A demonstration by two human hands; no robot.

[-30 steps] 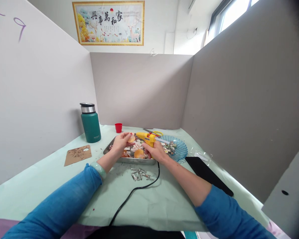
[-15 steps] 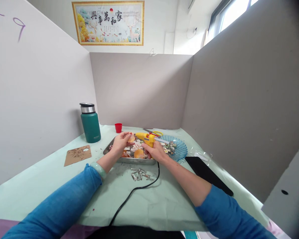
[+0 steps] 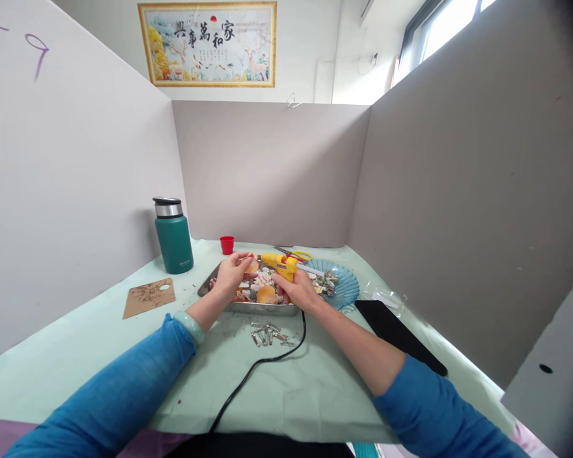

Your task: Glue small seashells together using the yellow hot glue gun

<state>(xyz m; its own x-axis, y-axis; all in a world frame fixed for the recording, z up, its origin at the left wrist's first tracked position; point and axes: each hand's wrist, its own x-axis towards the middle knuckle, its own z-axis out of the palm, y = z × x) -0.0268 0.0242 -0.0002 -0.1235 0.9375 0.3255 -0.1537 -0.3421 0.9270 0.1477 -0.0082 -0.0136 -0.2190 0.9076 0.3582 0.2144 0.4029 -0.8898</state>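
Observation:
My left hand [image 3: 229,275] pinches a small orange-white shell [image 3: 252,266] above a metal tray [image 3: 210,284] that holds several shells. My right hand [image 3: 300,291] is wrapped round the handle of a yellow glue gun [image 3: 277,261]. The gun's nozzle points left and sits right at the held shell. Its black cord [image 3: 262,362] runs back over the table toward me. A larger orange shell [image 3: 266,294] lies in the tray between my hands.
A green flask [image 3: 173,235], a red cup [image 3: 227,245] and a brown card [image 3: 149,297] stand to the left. Yellow-handled scissors [image 3: 297,255], a blue glass dish [image 3: 348,289], a black flat object [image 3: 398,335] and small metal clips [image 3: 268,334] lie near. Partition walls enclose three sides.
Almost nothing has moved. The fingers of my left hand have shifted slightly on the shell while the glue gun stays at it.

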